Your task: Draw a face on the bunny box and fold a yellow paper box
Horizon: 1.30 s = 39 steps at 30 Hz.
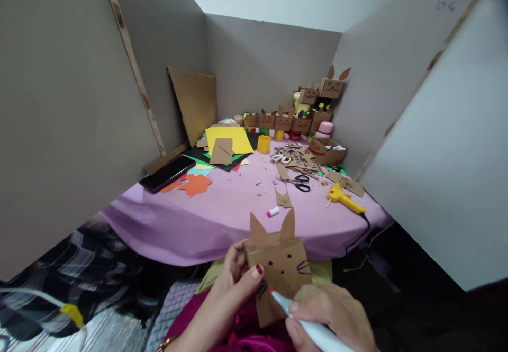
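A brown cardboard box with two pointed ears [296, 280] is held in front of me, below the table's front edge. Dark eyes, a nose dot and whisker lines are drawn on its face. My left hand [238, 283] grips its left side, thumb on the front and fingers behind. In my right hand [329, 309] is a white marker [313, 331], its pink-red tip at the lower left of the face; whether it touches the cardboard I cannot tell. A white and pink marker cap [273, 212] lies on the pink tablecloth [222, 219] just beyond the box.
Black-handled scissors [301, 182], cardboard scraps [297, 159] and a yellow glue gun [345, 198] lie on the table's right half. Left are a phone [169, 173] and coloured paper [230, 139]. Several cardboard animal heads [283, 120] stand at the back. Grey panels [270, 61] enclose the table.
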Tool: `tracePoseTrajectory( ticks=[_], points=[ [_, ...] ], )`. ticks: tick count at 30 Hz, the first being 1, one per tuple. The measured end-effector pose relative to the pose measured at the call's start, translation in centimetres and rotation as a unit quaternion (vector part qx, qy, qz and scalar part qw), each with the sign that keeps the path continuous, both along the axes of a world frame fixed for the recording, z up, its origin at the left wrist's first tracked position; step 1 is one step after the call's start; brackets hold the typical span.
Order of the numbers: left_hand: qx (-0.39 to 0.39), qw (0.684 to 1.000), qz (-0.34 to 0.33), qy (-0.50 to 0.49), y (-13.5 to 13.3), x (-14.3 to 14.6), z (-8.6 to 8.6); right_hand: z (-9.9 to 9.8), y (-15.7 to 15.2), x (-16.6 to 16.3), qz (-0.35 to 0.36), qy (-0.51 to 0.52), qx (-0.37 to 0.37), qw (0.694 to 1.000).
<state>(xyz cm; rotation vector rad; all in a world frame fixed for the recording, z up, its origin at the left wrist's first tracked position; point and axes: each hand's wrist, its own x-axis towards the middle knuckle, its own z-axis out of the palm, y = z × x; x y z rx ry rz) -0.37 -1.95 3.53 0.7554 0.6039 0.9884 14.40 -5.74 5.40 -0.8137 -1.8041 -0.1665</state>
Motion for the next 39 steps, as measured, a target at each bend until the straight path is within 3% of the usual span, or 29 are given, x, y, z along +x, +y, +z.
tracePoseTrajectory(
  ticks=[10,20,31,39],
  points=[
    [0.021,0.999,-0.021,-0.014,0.2,-0.2,-0.5,-0.9,-0.3,0.8,0.034,-0.032,-0.024,0.999],
    [0.019,1.000,-0.014,0.012,0.1,-0.3,-0.2,0.2,0.0,0.2,0.027,-0.015,-0.028,0.999],
    [0.005,1.000,0.002,0.000,-0.1,-0.2,0.0,-1.4,-0.2,1.1,0.042,-0.028,-0.051,0.997],
    [0.016,1.000,-0.001,0.011,-0.1,-0.3,0.0,-1.4,-0.1,0.9,0.036,-0.013,-0.051,0.998]
  ],
)
